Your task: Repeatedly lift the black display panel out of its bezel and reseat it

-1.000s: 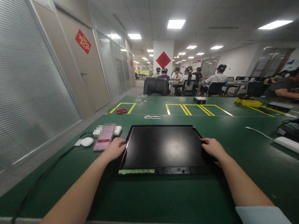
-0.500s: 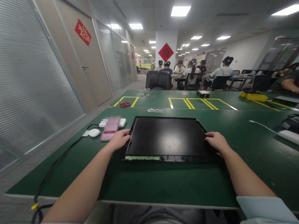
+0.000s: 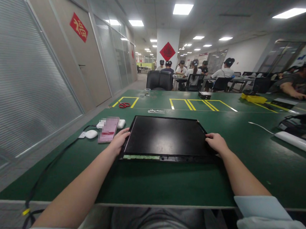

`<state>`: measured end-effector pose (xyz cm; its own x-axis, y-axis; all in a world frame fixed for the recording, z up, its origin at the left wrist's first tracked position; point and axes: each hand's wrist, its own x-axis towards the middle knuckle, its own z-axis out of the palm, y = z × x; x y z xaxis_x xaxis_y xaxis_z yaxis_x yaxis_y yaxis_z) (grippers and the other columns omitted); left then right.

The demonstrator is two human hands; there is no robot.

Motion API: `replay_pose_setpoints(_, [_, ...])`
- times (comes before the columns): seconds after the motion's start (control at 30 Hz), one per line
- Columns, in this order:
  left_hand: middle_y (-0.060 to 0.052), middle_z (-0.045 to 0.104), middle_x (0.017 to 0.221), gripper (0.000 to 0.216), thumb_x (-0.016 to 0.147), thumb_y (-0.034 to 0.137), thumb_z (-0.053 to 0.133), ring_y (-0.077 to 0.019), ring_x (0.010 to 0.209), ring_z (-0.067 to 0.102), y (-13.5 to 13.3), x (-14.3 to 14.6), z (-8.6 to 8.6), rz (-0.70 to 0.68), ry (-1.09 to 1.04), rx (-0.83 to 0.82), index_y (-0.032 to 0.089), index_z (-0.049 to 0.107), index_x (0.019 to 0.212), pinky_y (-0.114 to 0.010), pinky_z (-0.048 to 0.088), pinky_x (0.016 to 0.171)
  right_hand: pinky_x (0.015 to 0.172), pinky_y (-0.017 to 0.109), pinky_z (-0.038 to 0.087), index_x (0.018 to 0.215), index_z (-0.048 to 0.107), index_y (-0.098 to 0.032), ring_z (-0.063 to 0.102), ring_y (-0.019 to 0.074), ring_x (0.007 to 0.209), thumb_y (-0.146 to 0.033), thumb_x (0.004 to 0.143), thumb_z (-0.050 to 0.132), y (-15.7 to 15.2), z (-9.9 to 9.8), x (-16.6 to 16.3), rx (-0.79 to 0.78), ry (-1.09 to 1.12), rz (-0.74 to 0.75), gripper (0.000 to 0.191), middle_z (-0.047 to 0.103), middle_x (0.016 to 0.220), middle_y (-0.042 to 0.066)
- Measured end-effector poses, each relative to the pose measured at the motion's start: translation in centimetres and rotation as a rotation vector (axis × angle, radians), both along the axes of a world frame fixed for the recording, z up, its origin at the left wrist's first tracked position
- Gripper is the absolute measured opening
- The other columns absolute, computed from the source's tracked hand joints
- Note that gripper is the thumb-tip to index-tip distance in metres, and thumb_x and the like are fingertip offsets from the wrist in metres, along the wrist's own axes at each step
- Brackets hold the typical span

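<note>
Black cable (image 3: 51, 165): well out to the left of the left hand, running down over the near side of the desk (image 3: 169, 189).
White rounded piece (image 3: 91, 134): left of that hand, beyond the phone.
Phone (image 3: 111, 131): lies just beside the left hand, on its outer side, screen lit pink.
Left hand (image 3: 120, 139): closed on the left edge of the screen panel (image 3: 164, 136), fingertips at the rim.
Red-handled scissors (image 3: 124, 105): farther out, ahead of the left hand, well apart from it.
Screen panel: between the two hands, face up over the desk, a green strip (image 3: 141, 157) along its near edge; whether it rests fully or is slightly raised, I cannot tell. The step in hand looks like holding and steadying it by both sides. The next move probably calls for both hands acting together, keeping it level, with no pressure on the dark face.
Right hand (image 3: 217, 142): pinches the right edge, fingers curled in.
White bar (image 3: 295, 142): well to the right of the right hand, its thin lead pointing back towards it.
</note>
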<state>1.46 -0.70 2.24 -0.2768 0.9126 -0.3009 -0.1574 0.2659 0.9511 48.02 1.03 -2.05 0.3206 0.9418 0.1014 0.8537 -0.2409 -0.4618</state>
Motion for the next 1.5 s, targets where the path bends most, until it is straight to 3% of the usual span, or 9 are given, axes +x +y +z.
replay_pose_setpoints(0.13, [0.004, 0.067, 0.064, 0.073, 0.093, 0.011, 0.065, -0.0129, 0.044, 0.061, 0.1, -0.2, -0.5, -0.035, -0.039, 0.017, 0.026, 0.041, 0.159, -0.023, 0.053, 0.048, 0.095, 0.037, 0.055, 0.119, 0.08, -0.016, 0.07, 0.0322, 0.116, -0.023, 0.087, 0.06, 0.2, -0.2, 0.2, -0.006, -0.024, 0.005, 0.039, 0.076, 0.122, 0.014])
replay_pose_setpoints(0.27, [0.003, 0.068, 0.064, 0.066, 0.093, 0.013, 0.07, -0.0131, 0.044, 0.061, 0.0, -0.2, -0.6, -0.052, -0.084, 0.014, 0.023, 0.048, 0.154, -0.022, 0.052, 0.047, 0.093, 0.038, 0.055, 0.12, 0.08, -0.014, 0.07, 0.0331, 0.114, -0.023, 0.086, 0.061, 0.4, -0.6, 0.4, 0.008, -0.025, 0.008, 0.04, 0.075, 0.124, 0.016])
replay_pose_setpoints(0.5, [-0.006, 0.077, 0.071, 0.029, 0.088, 0.009, 0.072, -0.017, 0.056, 0.071, 0.0, -0.4, -0.6, -0.07, -0.117, 0.019, 0.011, 0.074, 0.117, -0.022, 0.054, 0.05, 0.093, 0.038, 0.055, 0.119, 0.08, -0.015, 0.071, 0.0324, 0.113, -0.024, 0.085, 0.061, 0.7, -1.1, 0.8, 0.012, -0.038, 0.016, 0.04, 0.076, 0.119, 0.015])
replay_pose_setpoints(0.7, [-0.007, 0.077, 0.072, 0.013, 0.087, 0.02, 0.072, -0.0221, 0.065, 0.076, 0.1, -0.4, -0.7, -0.1, -0.225, 0.033, 0.013, 0.076, 0.097, -0.027, 0.059, 0.055, 0.094, 0.041, 0.057, 0.118, 0.081, -0.017, 0.071, 0.0317, 0.108, -0.024, 0.082, 0.062, 1.0, -1.6, 1.0, 0.042, -0.049, 0.011, 0.041, 0.075, 0.119, 0.015])
replay_pose_setpoints(0.87, [-0.009, 0.081, 0.095, 0.044, 0.067, 0.029, 0.093, -0.026, 0.089, 0.078, -0.1, -0.8, -1.6, -0.194, -0.072, 0.182, 0.015, 0.075, 0.105, -0.035, 0.064, 0.08, 0.095, 0.042, 0.057, 0.118, 0.08, -0.017, 0.071, 0.0314, 0.11, -0.025, 0.082, 0.061, 0.9, -1.5, 0.9, 0.048, -0.062, 0.007, 0.041, 0.073, 0.121, 0.015])
replay_pose_setpoints(1.0, [-0.014, 0.078, 0.118, 0.062, 0.051, 0.034, 0.1, -0.0353, 0.115, 0.073, 0.1, -1.2, -2.1, -0.24, 0.057, 0.25, 0.017, 0.076, 0.105, -0.048, 0.058, 0.102, 0.095, 0.042, 0.057, 0.118, 0.08, -0.017, 0.071, 0.0317, 0.109, -0.024, 0.083, 0.061, 0.8, -1.4, 0.9, 0.042, -0.058, 0.014, 0.04, 0.073, 0.121, 0.015])
replay_pose_setpoints(1.17, [-0.018, 0.045, 0.164, 0.062, 0.043, 0.038, 0.101, -0.0423, 0.147, 0.048, 0.3, -1.1, -1.9, -0.161, 0.125, 0.328, 0.017, 0.079, 0.098, -0.05, 0.04, 0.121, 0.095, 0.042, 0.057, 0.112, 0.082, -0.019, 0.071, 0.0306, 0.107, -0.023, 0.08, 0.064, 0.8, -1.5, 0.9, 0.075, -0.028, 0.01, 0.036, 0.075, 0.116, 0.014])
replay_pose_setpoints(1.27, [-0.015, 0.037, 0.17, 0.06, 0.045, 0.041, 0.1, -0.0428, 0.15, 0.044, 0.2, -1.0, -1.6, -0.186, 0.13, 0.352, 0.018, 0.08, 0.097, -0.05, 0.038, 0.122, 0.096, 0.042, 0.056, 0.109, 0.082, -0.018, 0.072, 0.0301, 0.106, -0.023, 0.08, 0.064, 0.7, -1.2, 0.8, 0.079, 0.019, 0.001, 0.035, 0.076, 0.113, 0.013])
replay_pose_setpoints(1.5, [-0.014, 0.043, 0.165, 0.061, 0.051, 0.048, 0.096, -0.042, 0.151, 0.041, 0.1, -1.0, -1.6, -0.22, 0.171, 0.452, 0.018, 0.081, 0.102, -0.05, 0.036, 0.124, 0.087, 0.038, 0.057, 0.094, 0.082, -0.02, 0.074, 0.0272, 0.094, -0.02, 0.074, 0.067, -0.2, 0.8, -0.1, 0.117, 0.331, -0.133, 0.024, 0.079, 0.096, 0.01])
